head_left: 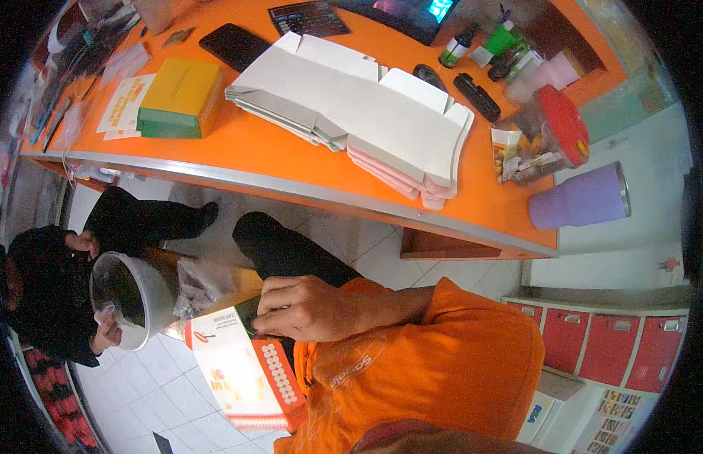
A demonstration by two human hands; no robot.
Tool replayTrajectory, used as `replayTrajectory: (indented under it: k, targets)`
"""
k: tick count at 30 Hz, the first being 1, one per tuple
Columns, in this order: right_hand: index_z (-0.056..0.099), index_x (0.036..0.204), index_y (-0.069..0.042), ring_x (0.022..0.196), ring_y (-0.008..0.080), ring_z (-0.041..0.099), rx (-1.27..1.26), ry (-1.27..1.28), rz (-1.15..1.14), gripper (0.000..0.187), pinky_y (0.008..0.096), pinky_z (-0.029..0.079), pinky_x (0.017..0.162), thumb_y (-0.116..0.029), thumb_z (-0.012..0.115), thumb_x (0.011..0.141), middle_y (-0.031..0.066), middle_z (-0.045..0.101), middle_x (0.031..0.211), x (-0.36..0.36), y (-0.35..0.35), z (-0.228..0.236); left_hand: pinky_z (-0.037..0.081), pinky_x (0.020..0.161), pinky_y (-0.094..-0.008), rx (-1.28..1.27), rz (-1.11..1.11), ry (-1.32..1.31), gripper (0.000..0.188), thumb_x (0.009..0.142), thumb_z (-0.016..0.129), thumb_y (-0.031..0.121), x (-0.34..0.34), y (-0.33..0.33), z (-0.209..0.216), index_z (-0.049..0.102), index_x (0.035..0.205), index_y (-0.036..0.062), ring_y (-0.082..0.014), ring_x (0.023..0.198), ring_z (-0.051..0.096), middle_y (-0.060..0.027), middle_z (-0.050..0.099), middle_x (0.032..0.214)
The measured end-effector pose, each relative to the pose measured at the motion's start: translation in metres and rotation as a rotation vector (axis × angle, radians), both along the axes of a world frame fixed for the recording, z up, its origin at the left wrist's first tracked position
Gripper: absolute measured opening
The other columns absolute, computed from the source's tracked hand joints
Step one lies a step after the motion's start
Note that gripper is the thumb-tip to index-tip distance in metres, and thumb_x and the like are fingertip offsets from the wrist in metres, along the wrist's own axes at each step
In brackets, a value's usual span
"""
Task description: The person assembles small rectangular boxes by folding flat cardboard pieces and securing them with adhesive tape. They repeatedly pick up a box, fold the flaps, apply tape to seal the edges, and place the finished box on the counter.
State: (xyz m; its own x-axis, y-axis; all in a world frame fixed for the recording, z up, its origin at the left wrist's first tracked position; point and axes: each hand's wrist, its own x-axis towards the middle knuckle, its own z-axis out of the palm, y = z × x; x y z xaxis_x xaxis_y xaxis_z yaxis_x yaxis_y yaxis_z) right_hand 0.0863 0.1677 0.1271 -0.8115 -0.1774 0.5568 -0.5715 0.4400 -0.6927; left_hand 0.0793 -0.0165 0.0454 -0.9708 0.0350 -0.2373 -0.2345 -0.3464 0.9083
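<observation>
My right hand (pixel 297 310) reaches in from an orange sleeve, with its fingers bent and drawn together. It is at the upper edge of a white, orange and red printed carton (pixel 234 371), beside a dark green patch. What its fingertips pinch is hidden. The carton stands tilted in front of my orange shirt. Part of my left arm (pixel 442 443) shows at the lower edge, but its hand is out of sight. Just beyond the carton lies clear plastic wrapping (pixel 200 284) by a brown cardboard surface.
An orange desk (pixel 291 170) holds stacked flat white cartons (pixel 359 98), a yellow-green box (pixel 181 98), a red-lidded jar (pixel 541 140) and a purple tumbler (pixel 578 198). At left, another person's hand (pixel 107 331) holds clear plastic at a white bucket (pixel 155 299). Red lockers (pixel 609 348) stand right.
</observation>
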Motion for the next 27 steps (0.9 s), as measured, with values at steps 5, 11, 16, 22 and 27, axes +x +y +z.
replayTrajectory:
  k: [5,11,16,22,27]
  targets:
    - [0.067,0.084,-0.008,0.082,0.0221,0.061,-0.159,0.173,-0.057,0.017,0.0319,0.051,0.068,-0.013,0.081,0.075,0.0057,0.057,0.086,-0.012,0.005,-0.003,0.046,0.088,-0.0412,0.042,-0.069,0.003,0.05,0.091,0.067,0.03,-0.002,0.0,-0.003,0.046,0.129,0.0054,-0.0319,0.112,0.052,-0.0152,0.049,0.123]
    - [0.058,0.078,-0.007,0.077,0.0143,0.056,-0.449,-0.113,0.131,0.024,0.0267,0.046,0.062,-0.014,0.081,0.079,0.0041,0.053,0.088,-0.022,0.006,-0.037,0.045,0.094,-0.0412,-0.069,-0.133,0.132,0.064,0.088,0.071,0.029,-0.004,-0.001,0.012,0.04,0.138,0.0039,-0.0342,0.12,0.049,-0.0179,0.045,0.134]
    - [0.054,0.089,-0.006,0.08,0.0095,0.052,-0.625,-0.264,0.02,0.031,0.0226,0.044,0.065,-0.017,0.081,0.082,0.0018,0.052,0.094,-0.03,0.0,-0.062,0.045,0.098,-0.0412,-0.447,-0.388,0.494,0.076,0.086,0.073,0.028,-0.014,0.007,0.04,0.035,0.147,0.0027,-0.036,0.127,0.047,-0.0201,0.041,0.143]
    - [0.048,0.118,-0.004,0.095,0.01,0.056,-0.811,-0.6,0.202,0.049,0.022,0.049,0.077,-0.02,0.08,0.085,0.0026,0.053,0.1,-0.025,-0.012,-0.06,0.041,0.105,-0.0484,-0.97,-0.441,0.776,0.093,0.075,0.081,0.013,-0.005,0.027,0.058,0.029,0.151,0.0039,-0.0448,0.131,0.042,-0.0245,0.035,0.149]
    - [0.054,0.117,-0.003,0.101,0.0127,0.057,-0.688,-0.584,0.244,0.037,0.0246,0.049,0.086,-0.02,0.073,0.09,0.0098,0.055,0.118,-0.031,-0.002,-0.104,0.043,0.103,-0.0486,-1.094,-0.446,0.683,0.082,0.077,0.074,0.006,0.01,0.009,0.024,0.033,0.148,0.0067,-0.045,0.129,0.044,-0.0234,0.039,0.148]
